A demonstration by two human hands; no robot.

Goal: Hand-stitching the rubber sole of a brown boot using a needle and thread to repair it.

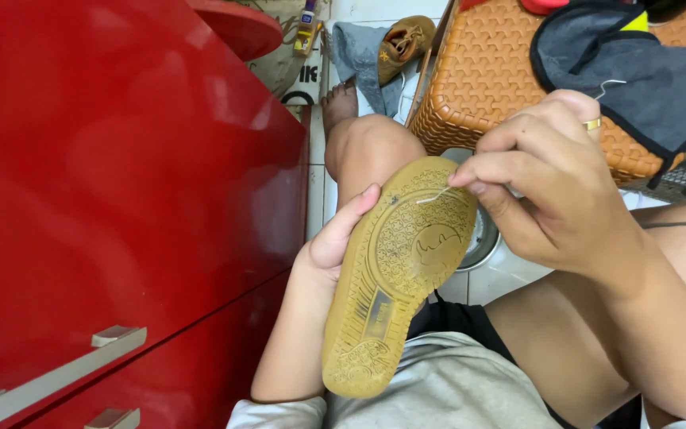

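The left hand [329,246] cradles a tan shoe [397,274] from behind, sole up, thumb pressed along the sole's edge near the toe, while the right hand [553,187] pinches a pale thread [435,195] between thumb and forefinger just above the toe end of the gum-rubber sole; whether a needle sits on that thread I cannot tell. The shoe rests tilted between the person's knees, heel toward the lap. A hard pull could probably snap the thin thread or tear it through the rubber edge, and since the shoe is steadied by one hand only, a sideways tug may twist it out of the grip. The left thumb lies close to where the thread leaves the sole, so a sharp point coming through there could prick it. The space is tight: a red cabinet [121,175] with metal handles crowds the left side and limits elbow room, and an orange woven basket [494,79] with a dark grey cloth [645,71] draped over it stands just beyond the right hand. A metal bowl [482,238] sits on the tiled floor beneath the shoe, and a second brown shoe [405,41] lies farther off on a blue-grey rag.
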